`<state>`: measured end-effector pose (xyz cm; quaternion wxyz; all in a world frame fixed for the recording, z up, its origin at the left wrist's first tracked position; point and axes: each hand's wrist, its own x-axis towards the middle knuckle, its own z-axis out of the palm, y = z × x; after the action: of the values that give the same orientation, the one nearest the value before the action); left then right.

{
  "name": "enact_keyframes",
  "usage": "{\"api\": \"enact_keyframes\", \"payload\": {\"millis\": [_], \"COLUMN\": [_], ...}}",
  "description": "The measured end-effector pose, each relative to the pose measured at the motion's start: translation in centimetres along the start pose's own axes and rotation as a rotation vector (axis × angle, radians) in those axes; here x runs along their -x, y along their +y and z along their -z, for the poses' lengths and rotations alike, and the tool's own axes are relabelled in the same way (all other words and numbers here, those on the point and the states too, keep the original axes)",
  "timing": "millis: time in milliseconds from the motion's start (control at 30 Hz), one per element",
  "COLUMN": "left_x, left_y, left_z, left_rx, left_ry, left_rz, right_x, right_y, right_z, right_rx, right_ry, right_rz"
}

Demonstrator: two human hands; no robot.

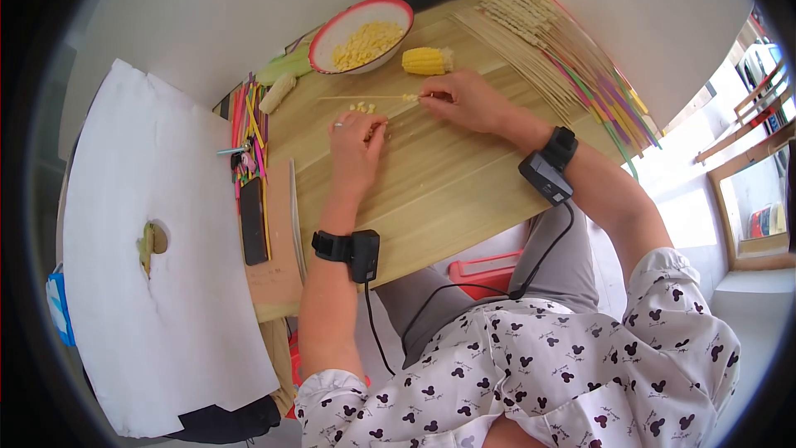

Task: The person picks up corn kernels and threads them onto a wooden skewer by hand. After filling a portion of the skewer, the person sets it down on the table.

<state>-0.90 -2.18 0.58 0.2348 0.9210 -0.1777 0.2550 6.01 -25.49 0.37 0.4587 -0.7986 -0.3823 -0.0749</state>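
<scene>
My right hand [468, 101] pinches one end of a thin wooden skewer [356, 99], which points left across the table. A few pale yellow corn kernels [410, 98] sit on the skewer close to my fingertips. My left hand [356, 141] rests low over the table with thumb and fingers pressed together; anything between them is too small to make out. Just beyond its fingers lies a small group of loose corn kernels [362, 107]. A white bowl with a red rim [325, 36] holds many kernels, and a partial corn cob [427, 60] lies right of it.
At the right back, plain skewers [518, 58] lie beside kernel-covered skewers [518, 7] and coloured sticks [609, 104]. A bare cob [278, 94], green husk [286, 66], more coloured sticks [249, 116], a phone-like black object [254, 221] and a notebook [278, 274] line the left side.
</scene>
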Motion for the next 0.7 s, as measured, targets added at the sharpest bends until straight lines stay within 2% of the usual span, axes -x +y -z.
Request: {"api": "enact_keyframes", "payload": {"millis": [67, 133, 167, 233, 267, 333, 433, 700], "left_x": [0.0, -0.1, 0.0, 0.3, 0.2, 0.3, 0.5, 0.6], "left_y": [-0.4, -1.1, -2.0, -4.0, -4.1, -4.5, -5.0, -5.7], "left_z": [0.3, 0.7, 0.7, 0.5, 0.7, 1.3, 1.5, 1.4], "left_rx": [0.042, 0.34, 0.336, 0.804, 0.798, 1.006, 1.156, 1.382], "left_ry": [0.052, 0.148, 0.158, 0.298, 0.313, 0.413, 0.458, 0.509], "left_rz": [0.009, 0.348, 0.355, 0.526, 0.529, 0.657, 0.731, 0.755], "right_x": [0.0, 0.0, -0.1, -0.1, 0.0, 0.1, 0.1, 0.1], "right_y": [0.0, -0.2, -0.4, -0.8, -0.8, -0.9, -0.9, -1.4], "right_z": [0.1, 0.1, 0.2, 0.4, 0.4, 0.4, 0.2, 0.3], "right_rx": [0.0, 0.009, 0.007, 0.004, 0.002, -0.036, -0.071, -0.053], "right_ry": [-0.016, 0.0, -0.01, -0.029, -0.038, -0.042, -0.05, -0.076], "right_rz": [-0.005, 0.004, 0.012, -0.025, -0.012, -0.03, -0.02, -0.026]}}
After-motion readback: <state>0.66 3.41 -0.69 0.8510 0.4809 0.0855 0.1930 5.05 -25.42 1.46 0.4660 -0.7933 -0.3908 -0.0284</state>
